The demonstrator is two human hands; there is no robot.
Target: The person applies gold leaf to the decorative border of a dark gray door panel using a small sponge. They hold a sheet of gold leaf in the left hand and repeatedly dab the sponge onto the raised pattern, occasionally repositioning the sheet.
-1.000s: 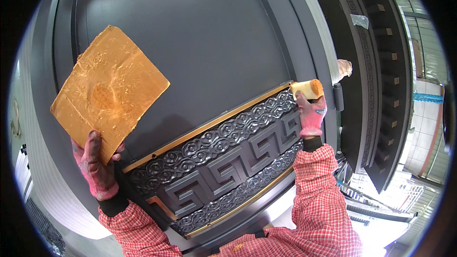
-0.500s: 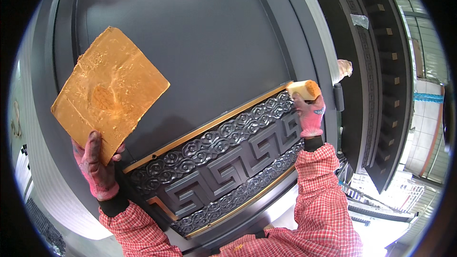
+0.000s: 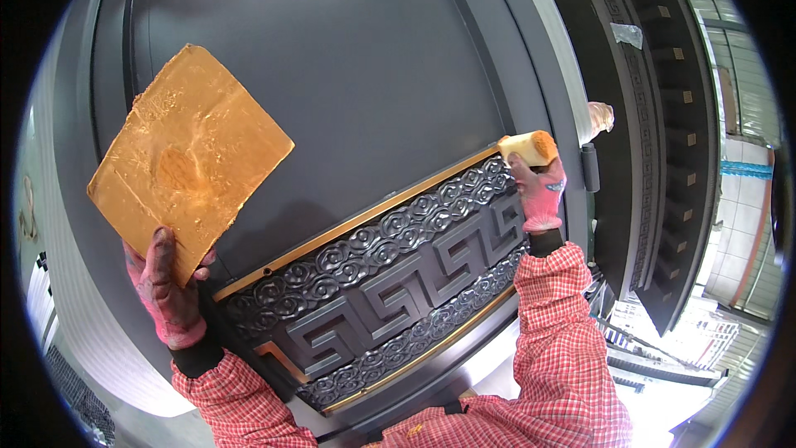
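Note:
My left hand (image 3: pixel 168 297), in a stained pink work glove, grips the lower corner of a flat square board (image 3: pixel 236 137) with its thumb on top. Gold paint covers the board, with rough smears and a worn patch near its middle. Gloved alike, my right hand (image 3: pixel 543 192) is closed round a pale sponge block (image 3: pixel 518 148) whose outer end is orange-gold. The sponge sits at the right end of a gold strip (image 3: pixel 373 209) along the upper edge of a dark panel (image 3: pixel 398 294) with carved swirls and an angular key pattern.
Beyond the panel stretches a smooth dark grey surface (image 3: pixel 323 75) with raised edges. A hinge-like cylinder (image 3: pixel 589 168) sticks out at its right side. Farther right stands a long dark frame (image 3: pixel 655 141) with small tan blocks. A second gold strip (image 3: pixel 423 358) runs along the panel's near edge.
My right hand and the sponge have shifted slightly upward at the strip's right end. My left hand and the board have barely moved.

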